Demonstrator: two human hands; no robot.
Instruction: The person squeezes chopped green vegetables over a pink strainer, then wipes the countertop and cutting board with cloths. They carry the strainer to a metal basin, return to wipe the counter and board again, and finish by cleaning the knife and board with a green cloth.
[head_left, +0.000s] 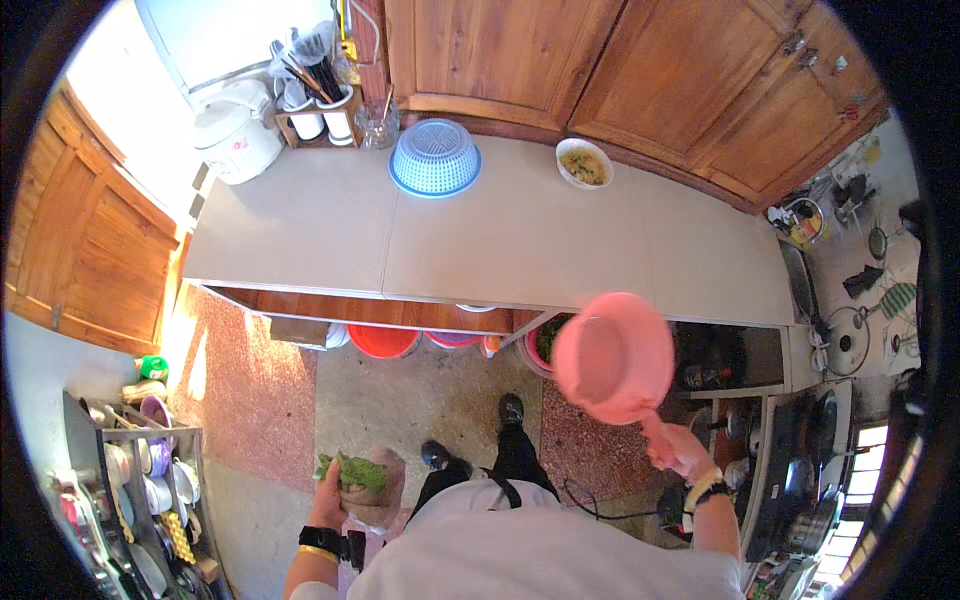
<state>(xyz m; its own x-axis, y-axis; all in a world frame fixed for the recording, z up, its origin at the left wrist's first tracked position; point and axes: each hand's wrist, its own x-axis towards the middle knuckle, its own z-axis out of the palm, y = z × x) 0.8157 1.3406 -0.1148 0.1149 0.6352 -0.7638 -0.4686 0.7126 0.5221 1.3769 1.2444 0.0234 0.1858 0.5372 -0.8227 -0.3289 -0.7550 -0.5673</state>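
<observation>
My right hand (684, 451) grips the handle of a pink plastic dipper (637, 345). The dipper is held out at the counter's front edge, and its round inside faces up with no contents that I can make out. Low on the other side, my left hand (327, 501) holds a brownish container or bag (373, 504), whose exact kind is unclear. Green leafy matter (361, 472) shows at its top, close to my fingers. Part of my left palm is hidden behind what it holds.
On the counter (510, 232) are an upturned blue plastic basket (435, 159), a bowl of food (584, 164) and a rice cooker (238, 133). Tubs, including a red one (384, 341), stand beneath it. A dish rack (142, 480) is at left; a black cable (600, 514) lies at right.
</observation>
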